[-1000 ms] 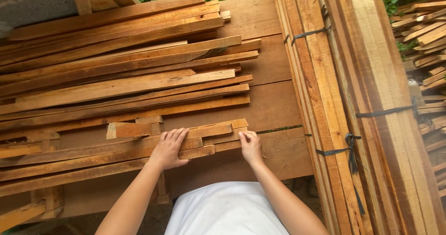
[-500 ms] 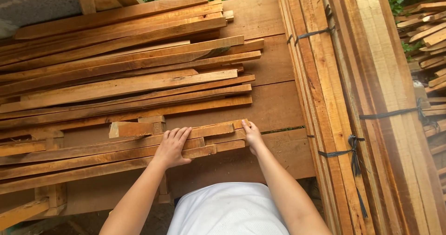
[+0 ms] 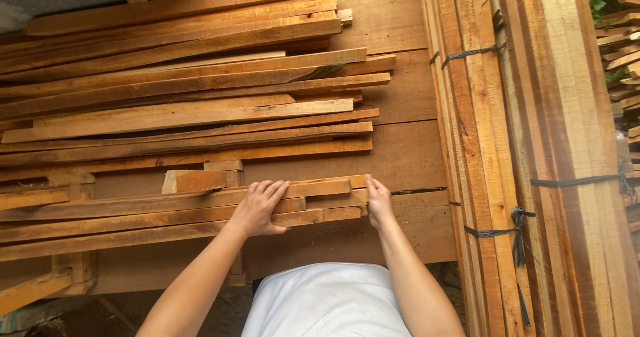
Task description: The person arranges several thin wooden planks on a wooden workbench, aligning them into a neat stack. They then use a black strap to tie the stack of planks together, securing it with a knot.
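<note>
Head view, looking down at a worktop (image 3: 407, 157) of wide planks covered with rough-sawn wooden slats. Left hand (image 3: 259, 209) lies palm down on the near slats (image 3: 133, 207), fingers (image 3: 275, 192) spread flat across the top faces, thumb on the near edge; pressing, not wrapped around anything. Right hand (image 3: 379, 202) sits at the right ends of the same slats, fingers curled against the end grain, just touching; cannot tell if it pinches an end or only butts against it. These near slats lie side by side at the near edge of the worktop, running left to right, right ends roughly level. A short wood block (image 3: 197, 180) sits just beyond the left hand, touching the slats. Farther back is a loose slat pile (image 3: 193, 84), overlapping at slight angles, ends uneven. On the right, well apart from the hands, strapped bundles of boards (image 3: 507, 144) run near to far, bound with dark straps (image 3: 517, 227). Green leaves at the far edge, white shirt at the bottom. Handling judgement: slats look stiff, thin and long, probably light singly but springy over their length; surface rough, so splinters likely and not slippery. Best hold looks like the long edges near mid-length, or one hand at the end and one flat on top to keep them aligned.
</note>
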